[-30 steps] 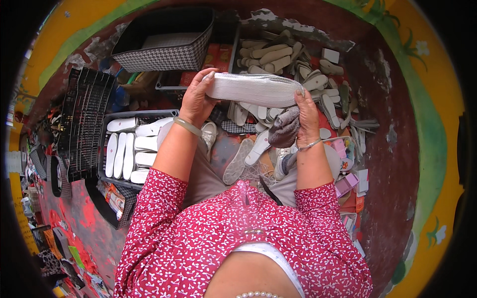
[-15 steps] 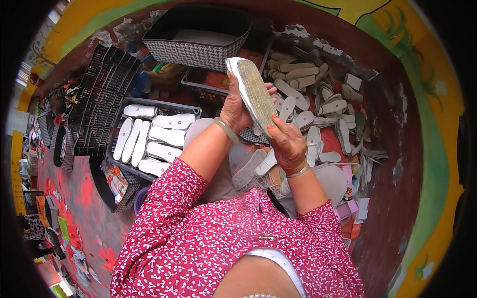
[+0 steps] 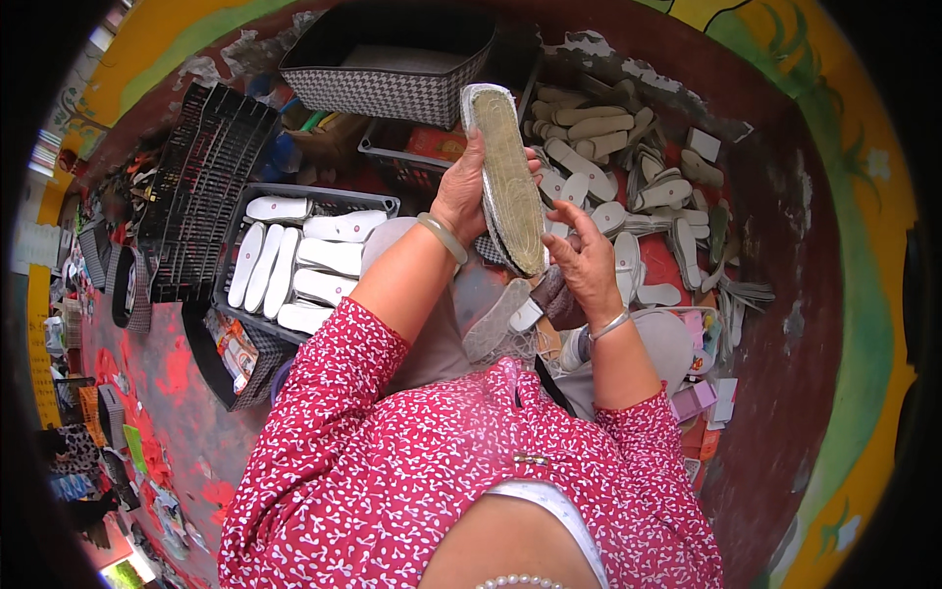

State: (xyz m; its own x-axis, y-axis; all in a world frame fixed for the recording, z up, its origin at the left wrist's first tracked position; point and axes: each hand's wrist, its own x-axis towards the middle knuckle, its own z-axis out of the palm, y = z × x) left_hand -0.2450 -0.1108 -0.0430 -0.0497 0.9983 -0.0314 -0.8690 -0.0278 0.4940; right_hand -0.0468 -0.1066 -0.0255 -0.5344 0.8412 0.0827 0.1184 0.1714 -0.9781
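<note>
A stack of stitched insoles (image 3: 507, 182) with white edges stands up in front of me, its tan, seamed face turned toward me. My left hand (image 3: 469, 193) is wrapped round the stack, thumb on the near edge and fingertips showing past the far side. Just right of the stack's lower half, my right hand (image 3: 587, 263) is raised with its fingers apart and nothing in them. Below the hands, a pale translucent sole shape (image 3: 497, 319) lies on my lap. How many insoles are in the stack I cannot tell.
A grey crate (image 3: 391, 204) of white insoles stands at my left, near a tilted black crate (image 3: 201, 187). A houndstooth basket (image 3: 383, 98) is at the back. Piled loose insoles (image 3: 667, 191) cover the right side. A pink box (image 3: 694, 400) lies by my right knee.
My right hand has let go of the stack's lower end and moved slightly right, fingers spreading. The stack has turned more upright, its tan face fuller toward me.
</note>
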